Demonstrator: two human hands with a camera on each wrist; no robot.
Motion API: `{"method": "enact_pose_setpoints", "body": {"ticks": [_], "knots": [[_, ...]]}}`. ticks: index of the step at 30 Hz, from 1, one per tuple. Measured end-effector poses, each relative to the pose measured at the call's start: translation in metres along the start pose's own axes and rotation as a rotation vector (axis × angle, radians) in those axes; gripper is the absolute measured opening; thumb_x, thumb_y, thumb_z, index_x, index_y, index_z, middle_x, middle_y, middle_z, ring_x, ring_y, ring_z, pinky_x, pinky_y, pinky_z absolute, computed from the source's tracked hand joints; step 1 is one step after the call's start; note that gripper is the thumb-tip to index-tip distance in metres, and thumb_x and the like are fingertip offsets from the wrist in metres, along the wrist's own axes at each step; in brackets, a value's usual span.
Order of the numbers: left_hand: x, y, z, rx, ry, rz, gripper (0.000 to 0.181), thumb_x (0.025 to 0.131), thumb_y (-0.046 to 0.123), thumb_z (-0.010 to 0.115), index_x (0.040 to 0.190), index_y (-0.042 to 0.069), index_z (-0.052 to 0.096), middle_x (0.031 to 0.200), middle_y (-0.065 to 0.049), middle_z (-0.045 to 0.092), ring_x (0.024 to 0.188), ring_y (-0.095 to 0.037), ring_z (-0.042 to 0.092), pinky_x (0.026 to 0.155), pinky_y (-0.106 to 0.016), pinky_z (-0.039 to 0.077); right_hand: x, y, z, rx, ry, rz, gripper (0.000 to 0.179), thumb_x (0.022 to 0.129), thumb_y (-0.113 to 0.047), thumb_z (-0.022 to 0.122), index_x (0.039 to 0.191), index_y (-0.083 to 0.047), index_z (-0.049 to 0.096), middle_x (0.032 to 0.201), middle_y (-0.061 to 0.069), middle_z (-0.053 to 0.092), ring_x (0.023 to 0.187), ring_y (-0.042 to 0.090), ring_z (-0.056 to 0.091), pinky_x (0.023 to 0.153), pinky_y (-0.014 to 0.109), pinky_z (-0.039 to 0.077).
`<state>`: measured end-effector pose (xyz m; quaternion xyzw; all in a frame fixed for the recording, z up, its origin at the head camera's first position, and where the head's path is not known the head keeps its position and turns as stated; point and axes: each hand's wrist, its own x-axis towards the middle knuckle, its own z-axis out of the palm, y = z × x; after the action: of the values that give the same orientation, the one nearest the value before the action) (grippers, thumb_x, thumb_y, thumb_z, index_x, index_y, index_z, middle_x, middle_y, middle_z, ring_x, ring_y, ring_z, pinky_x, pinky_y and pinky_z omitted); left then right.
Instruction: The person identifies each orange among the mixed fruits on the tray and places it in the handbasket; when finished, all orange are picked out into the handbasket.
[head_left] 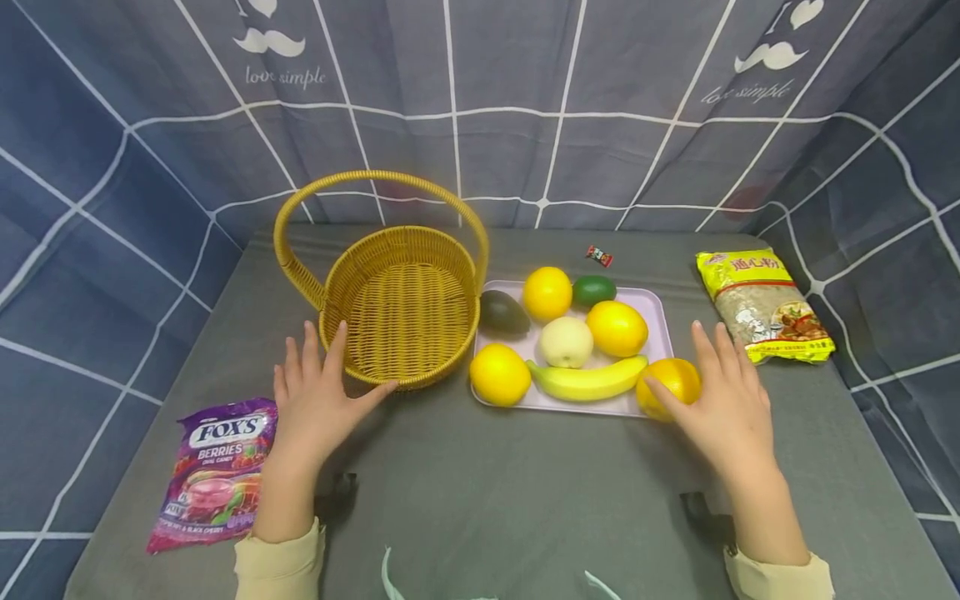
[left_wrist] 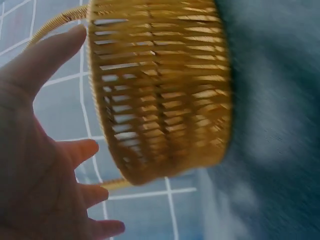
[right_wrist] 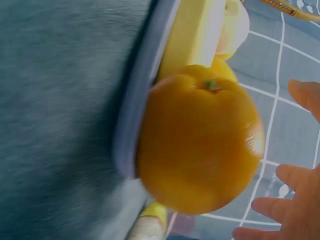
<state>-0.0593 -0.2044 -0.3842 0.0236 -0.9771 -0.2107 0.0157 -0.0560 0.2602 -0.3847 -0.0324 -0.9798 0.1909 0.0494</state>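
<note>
My left hand (head_left: 315, 408) hovers at the front left of a wicker basket (head_left: 405, 325), fingers spread and thumb by the rim. In the left wrist view, the fingers stand beside the basket's woven side (left_wrist: 160, 90), with nothing in the palm. My right hand (head_left: 727, 417), fingers also spread, is over the right side of an orange (head_left: 678, 382) at the tray's front right corner. The right wrist view shows a gap between its fingertips and that orange (right_wrist: 200, 145). A banana (head_left: 588, 381) lies beside the orange on the pale pink tray (head_left: 658, 312).
The tray also bears several yellow-orange fruits (head_left: 547, 293), a pale round fruit (head_left: 566, 342), a dark avocado (head_left: 504, 314) and a green fruit (head_left: 594, 290). A small wrapped candy (head_left: 599, 255) lies behind. A purple candy bag (head_left: 217, 479) is at left, a yellow food bag (head_left: 765, 304) at right.
</note>
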Motion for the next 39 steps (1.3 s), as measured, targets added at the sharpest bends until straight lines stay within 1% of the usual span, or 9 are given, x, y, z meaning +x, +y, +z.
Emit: {"method": "enact_pose_setpoints", "body": {"ticks": [3,5,9,13,16,18,31,35,39], "knots": [[-0.003,-0.008,0.001,-0.026,-0.006,-0.046,0.108,0.078,0.071,0.061,0.156,0.016,0.010,0.157,-0.024,-0.007,0.140,-0.050,-0.008,0.106,-0.070,-0.002,-0.004,0.006,0.004,0.019,-0.027,0.014,0.093,0.087,-0.058,0.059,0.156,-0.015,0.014,0.159,0.020,0.008,0.139,0.051,0.009,0.097,0.077,0.016],[-0.003,-0.011,0.002,-0.051,-0.018,-0.059,0.109,0.078,0.070,0.062,0.156,0.013,0.011,0.156,-0.028,-0.005,0.139,-0.054,-0.002,0.106,-0.072,0.003,-0.005,0.009,0.006,0.041,-0.045,0.017,0.094,0.086,-0.057,0.061,0.156,-0.014,0.014,0.158,0.021,0.009,0.137,0.054,0.013,0.096,0.076,0.018],[-0.001,-0.016,0.007,-0.154,-0.072,-0.084,0.109,0.079,0.065,0.066,0.155,0.009,0.011,0.155,-0.031,-0.002,0.137,-0.056,0.009,0.105,-0.071,0.011,-0.008,0.013,0.011,0.109,-0.073,0.016,0.099,0.084,-0.056,0.066,0.156,-0.013,0.012,0.157,0.025,0.012,0.131,0.058,0.021,0.094,0.075,0.022],[0.003,-0.018,0.014,-0.294,-0.118,-0.099,0.108,0.080,0.061,0.068,0.154,0.009,0.010,0.156,-0.028,0.005,0.139,-0.049,0.014,0.107,-0.067,0.018,-0.010,0.016,0.016,0.158,-0.073,0.026,0.104,0.081,-0.055,0.070,0.155,-0.011,0.011,0.154,0.027,0.019,0.126,0.058,0.028,0.092,0.074,0.027],[0.005,-0.020,0.019,-0.376,-0.125,-0.114,0.107,0.079,0.059,0.070,0.153,0.007,0.012,0.155,-0.025,0.012,0.140,-0.044,0.016,0.109,-0.062,0.020,-0.012,0.017,0.019,0.176,-0.075,0.042,0.106,0.080,-0.054,0.071,0.155,-0.008,0.011,0.150,0.030,0.024,0.125,0.056,0.033,0.091,0.072,0.029],[0.006,-0.020,0.022,-0.405,-0.123,-0.125,0.107,0.079,0.058,0.071,0.152,0.007,0.013,0.154,-0.024,0.016,0.140,-0.043,0.017,0.110,-0.061,0.020,-0.013,0.018,0.021,0.186,-0.087,0.059,0.106,0.080,-0.054,0.071,0.155,-0.007,0.011,0.149,0.032,0.025,0.124,0.056,0.034,0.090,0.072,0.031],[0.004,-0.022,0.027,-0.447,-0.078,-0.149,0.101,0.078,0.055,0.074,0.150,0.010,0.020,0.153,-0.021,0.021,0.140,-0.041,0.021,0.109,-0.061,0.023,-0.011,0.018,0.023,0.209,-0.123,0.133,0.106,0.079,-0.056,0.072,0.152,-0.001,0.018,0.143,0.034,0.031,0.119,0.054,0.040,0.088,0.070,0.034],[0.004,-0.022,0.028,-0.454,-0.071,-0.148,0.100,0.078,0.054,0.075,0.150,0.010,0.021,0.153,-0.021,0.022,0.139,-0.041,0.022,0.109,-0.060,0.024,-0.010,0.019,0.022,0.204,-0.105,0.130,0.106,0.077,-0.056,0.074,0.151,-0.001,0.022,0.140,0.034,0.035,0.117,0.053,0.041,0.087,0.069,0.035],[0.004,-0.022,0.028,-0.464,-0.072,-0.151,0.101,0.077,0.054,0.075,0.150,0.011,0.021,0.150,-0.022,0.025,0.134,-0.041,0.030,0.106,-0.060,0.028,-0.009,0.020,0.022,0.202,-0.086,0.134,0.106,0.075,-0.057,0.075,0.150,-0.001,0.025,0.139,0.033,0.038,0.116,0.053,0.043,0.085,0.068,0.036]]}}
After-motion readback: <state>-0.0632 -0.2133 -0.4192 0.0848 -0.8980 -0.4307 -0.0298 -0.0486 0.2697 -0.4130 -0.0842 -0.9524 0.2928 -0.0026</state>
